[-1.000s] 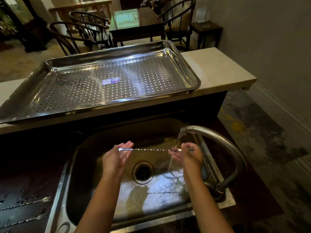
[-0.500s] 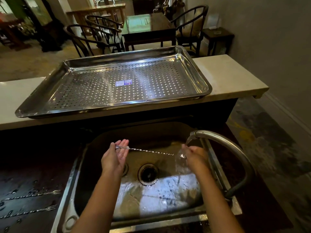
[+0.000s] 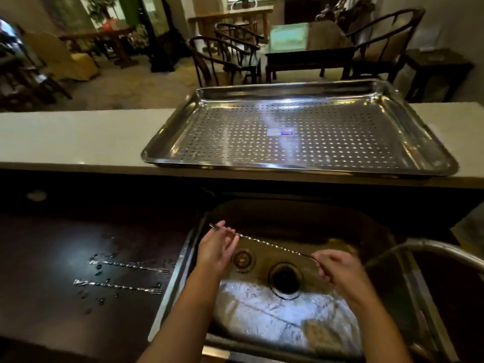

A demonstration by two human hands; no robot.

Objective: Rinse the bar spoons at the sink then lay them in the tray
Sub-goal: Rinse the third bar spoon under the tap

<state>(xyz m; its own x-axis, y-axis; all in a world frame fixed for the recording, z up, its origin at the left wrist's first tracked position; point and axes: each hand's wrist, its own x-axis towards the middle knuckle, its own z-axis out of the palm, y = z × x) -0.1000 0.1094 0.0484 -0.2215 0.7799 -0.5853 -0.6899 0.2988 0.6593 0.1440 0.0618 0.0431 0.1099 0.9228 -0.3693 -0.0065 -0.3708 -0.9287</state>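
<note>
Large perforated stainless-steel tray (image 3: 301,132) on the pale stone counter ledge (image 3: 78,137), standing behind and above the stainless-steel sink basin (image 3: 275,318), holding no spoons. Curved brushed-metal faucet spout (image 3: 432,251) enters from the right, its outlet apart from the hands — whether water runs cannot be told. Left hand (image 3: 216,248) supports the fork-tipped end of the long twisted-stem steel bar spoon (image 3: 264,242) on nearly straight fingers; right hand (image 3: 337,268) pinches the other end with curled fingers. The spoon spans the basin above the dark round drain opening (image 3: 285,280). Risks, as judged: the wet, thin stem may slip off the loose left-hand support and drop toward the drain; lifting to the tray could catch an end on the ledge's edge. Two more twisted bar spoons (image 3: 125,276) lie on the dark wet countertop (image 3: 52,258) left of the basin — a passing forearm could knock them.
</note>
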